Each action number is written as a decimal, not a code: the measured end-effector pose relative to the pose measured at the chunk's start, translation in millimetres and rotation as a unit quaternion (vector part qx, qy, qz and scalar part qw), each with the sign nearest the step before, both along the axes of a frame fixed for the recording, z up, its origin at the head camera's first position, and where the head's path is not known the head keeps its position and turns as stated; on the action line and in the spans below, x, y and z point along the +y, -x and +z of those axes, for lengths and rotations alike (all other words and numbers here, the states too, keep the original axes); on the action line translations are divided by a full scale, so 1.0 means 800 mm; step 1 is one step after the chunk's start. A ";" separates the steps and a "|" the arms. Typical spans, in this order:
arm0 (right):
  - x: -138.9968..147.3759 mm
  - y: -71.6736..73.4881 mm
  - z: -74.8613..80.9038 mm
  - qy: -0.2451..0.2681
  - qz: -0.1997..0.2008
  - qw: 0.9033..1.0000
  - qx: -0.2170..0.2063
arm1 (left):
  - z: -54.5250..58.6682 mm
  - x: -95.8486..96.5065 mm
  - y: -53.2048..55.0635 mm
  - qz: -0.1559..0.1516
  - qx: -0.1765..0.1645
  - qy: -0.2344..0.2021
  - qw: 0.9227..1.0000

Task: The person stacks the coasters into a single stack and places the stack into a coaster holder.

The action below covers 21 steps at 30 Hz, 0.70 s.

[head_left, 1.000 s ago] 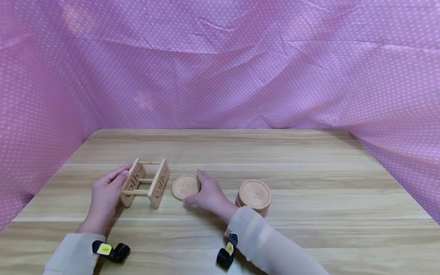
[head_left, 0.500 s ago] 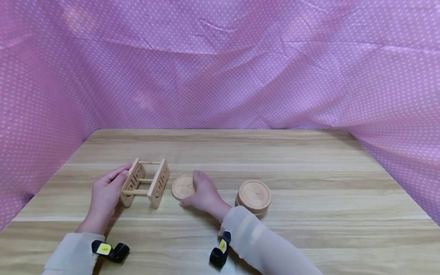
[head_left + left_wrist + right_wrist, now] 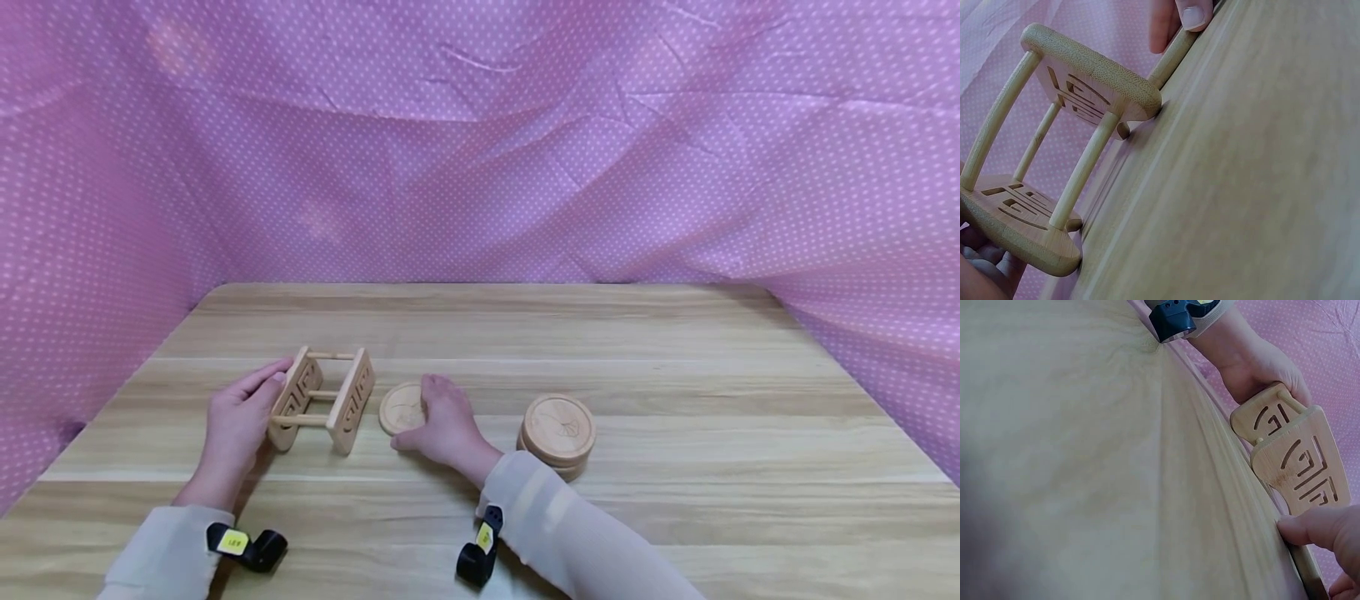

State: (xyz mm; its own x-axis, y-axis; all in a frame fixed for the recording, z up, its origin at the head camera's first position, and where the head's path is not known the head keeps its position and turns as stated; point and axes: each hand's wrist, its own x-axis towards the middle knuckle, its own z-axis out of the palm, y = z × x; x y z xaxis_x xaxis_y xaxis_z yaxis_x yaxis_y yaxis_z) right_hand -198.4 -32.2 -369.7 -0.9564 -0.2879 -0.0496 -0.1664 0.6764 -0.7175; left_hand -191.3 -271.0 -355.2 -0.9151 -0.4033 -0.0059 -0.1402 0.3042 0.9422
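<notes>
A wooden coaster rack (image 3: 352, 402), with cut-out side panels joined by thin rods, stands on the table at left. My left hand (image 3: 238, 414) holds its left panel from the outside; in the left wrist view some fingers are partly hidden behind that panel. Right of the rack, a round wooden coaster (image 3: 401, 407) with a line engraving lies flat. My right hand (image 3: 448, 427) grips this coaster by its edge, thumb at the near side and fingers at the far side, covering its right part. In the right wrist view, the coaster's edge (image 3: 1307, 570) shows beneath the thumb.
A stack of similar round coasters (image 3: 558, 429) stands right of my right hand, close to the forearm. The light wooden table (image 3: 712, 375) ends at the back against a pink dotted cloth (image 3: 480, 167). Each wrist wears a small black camera.
My right hand has shifted slightly left over the coaster, covering more of it. The rack, the left hand and the stack stay in place apart from a small view shift.
</notes>
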 end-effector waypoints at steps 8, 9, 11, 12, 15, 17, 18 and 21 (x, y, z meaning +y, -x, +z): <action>0.000 0.000 -0.001 0.008 -0.016 1.000 0.000 | 0.000 0.000 -0.001 0.002 0.001 0.002 1.000; 0.000 0.000 -0.001 0.013 -0.019 1.000 -0.004 | 0.000 0.001 -0.001 0.001 0.003 0.000 1.000; 0.001 0.000 0.000 0.025 -0.026 0.999 -0.013 | 0.000 0.001 -0.001 0.001 0.008 -0.004 1.000; 0.002 0.000 0.000 0.031 -0.029 0.999 -0.017 | 0.000 0.001 -0.001 0.001 0.009 -0.006 1.000; 0.006 0.001 0.002 0.048 -0.038 0.998 -0.031 | 0.001 0.002 -0.001 0.000 0.004 0.000 1.000; 0.008 0.001 0.004 0.058 -0.042 0.997 -0.040 | 0.001 0.002 -0.001 -0.001 -0.002 0.003 1.000; 0.009 0.002 0.004 0.063 -0.044 0.996 -0.043 | 0.001 0.002 -0.002 -0.001 -0.005 0.003 1.000; 0.011 0.003 0.005 0.074 -0.051 0.995 -0.049 | 0.001 0.003 -0.002 -0.002 -0.011 -0.002 1.000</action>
